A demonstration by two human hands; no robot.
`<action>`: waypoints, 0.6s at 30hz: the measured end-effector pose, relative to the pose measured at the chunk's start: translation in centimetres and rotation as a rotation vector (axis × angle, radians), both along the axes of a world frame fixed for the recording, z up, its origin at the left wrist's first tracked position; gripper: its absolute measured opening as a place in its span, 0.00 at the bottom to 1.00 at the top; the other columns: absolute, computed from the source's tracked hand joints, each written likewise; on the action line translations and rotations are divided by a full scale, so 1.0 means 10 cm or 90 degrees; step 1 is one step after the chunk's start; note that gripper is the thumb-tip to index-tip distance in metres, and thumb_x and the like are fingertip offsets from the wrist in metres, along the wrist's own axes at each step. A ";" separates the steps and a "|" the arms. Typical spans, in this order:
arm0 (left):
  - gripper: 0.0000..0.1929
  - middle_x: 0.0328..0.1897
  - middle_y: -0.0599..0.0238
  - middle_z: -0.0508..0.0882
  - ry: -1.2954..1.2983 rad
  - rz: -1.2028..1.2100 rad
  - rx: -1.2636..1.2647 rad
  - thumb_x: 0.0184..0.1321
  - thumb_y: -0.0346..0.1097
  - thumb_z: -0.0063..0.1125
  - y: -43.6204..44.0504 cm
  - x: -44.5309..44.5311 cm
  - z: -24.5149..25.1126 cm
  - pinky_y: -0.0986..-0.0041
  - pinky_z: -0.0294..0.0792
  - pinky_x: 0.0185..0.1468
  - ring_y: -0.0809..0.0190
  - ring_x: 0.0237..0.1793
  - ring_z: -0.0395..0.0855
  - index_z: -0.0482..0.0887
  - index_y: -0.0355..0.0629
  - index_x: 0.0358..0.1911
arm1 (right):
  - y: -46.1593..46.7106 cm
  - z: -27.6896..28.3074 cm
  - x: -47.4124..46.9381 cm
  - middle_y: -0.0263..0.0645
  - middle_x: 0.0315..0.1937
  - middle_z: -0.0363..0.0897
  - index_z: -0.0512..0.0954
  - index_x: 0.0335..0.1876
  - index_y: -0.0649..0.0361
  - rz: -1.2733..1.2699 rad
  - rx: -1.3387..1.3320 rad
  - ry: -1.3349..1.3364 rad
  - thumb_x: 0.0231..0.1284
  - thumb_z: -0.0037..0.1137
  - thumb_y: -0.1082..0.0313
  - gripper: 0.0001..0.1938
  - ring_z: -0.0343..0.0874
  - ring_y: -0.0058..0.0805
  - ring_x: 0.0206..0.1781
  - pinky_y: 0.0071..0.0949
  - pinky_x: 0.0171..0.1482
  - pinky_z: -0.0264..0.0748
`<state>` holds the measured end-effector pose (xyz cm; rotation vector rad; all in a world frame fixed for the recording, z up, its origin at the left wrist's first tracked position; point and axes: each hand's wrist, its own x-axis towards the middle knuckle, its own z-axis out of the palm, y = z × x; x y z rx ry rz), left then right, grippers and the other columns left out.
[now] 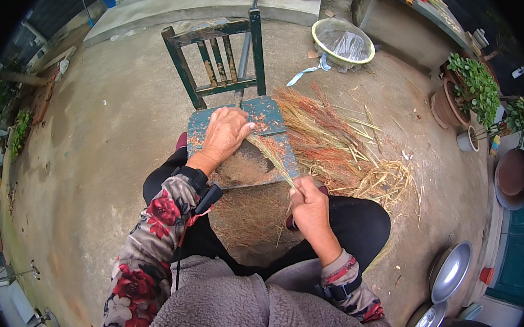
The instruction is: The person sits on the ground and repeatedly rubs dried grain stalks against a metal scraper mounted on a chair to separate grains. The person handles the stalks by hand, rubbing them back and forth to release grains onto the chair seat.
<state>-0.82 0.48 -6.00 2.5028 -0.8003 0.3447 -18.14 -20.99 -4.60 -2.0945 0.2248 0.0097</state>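
Observation:
My right hand [309,207] grips the stalk end of a small bundle of broomcorn-like stalks [272,157]. The bundle slants up across the seat of a worn green wooden chair [264,114] to my left hand [227,130]. That hand lies palm down at the bundle's far end, thumb beside it, its fingertips hidden. Reddish husks and seeds cover the seat. A dark, dusty patch [245,162] near its front edge is strewn with brown grain; what it is I cannot tell. A long pole [244,54] runs through the chair back towards my left hand.
Reddish seed heads [316,126] and loose straw [382,178] lie right of the chair. More chaff [252,218] lies between my legs. Beyond stand a plastic-lined basin [317,37] and concrete steps [200,13]. Potted plants [452,103] and metal basins [453,273] line the right side.

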 end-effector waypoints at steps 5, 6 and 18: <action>0.19 0.58 0.52 0.80 0.010 0.147 -0.264 0.67 0.46 0.57 -0.12 -0.29 0.24 0.61 0.60 0.67 0.49 0.58 0.76 0.81 0.38 0.51 | -0.13 0.25 -0.09 0.33 0.27 0.77 0.73 0.46 0.62 -0.082 0.325 -0.047 0.69 0.51 0.73 0.05 0.71 0.16 0.25 0.20 0.27 0.69; 0.18 0.57 0.52 0.81 0.102 0.129 -0.324 0.67 0.45 0.57 -0.16 -0.40 0.31 0.61 0.61 0.66 0.49 0.58 0.77 0.81 0.38 0.51 | -0.15 0.32 -0.10 0.33 0.28 0.77 0.73 0.46 0.62 -0.093 0.409 -0.004 0.70 0.50 0.73 0.04 0.71 0.15 0.25 0.19 0.27 0.68; 0.13 0.49 0.59 0.85 0.799 -0.149 -0.640 0.70 0.41 0.57 -0.85 -1.35 0.69 0.72 0.71 0.55 0.66 0.49 0.80 0.84 0.37 0.43 | -0.04 0.48 -0.31 0.34 0.39 0.80 0.78 0.48 0.64 -0.095 0.612 -0.019 0.70 0.54 0.71 0.08 0.76 0.18 0.39 0.21 0.46 0.72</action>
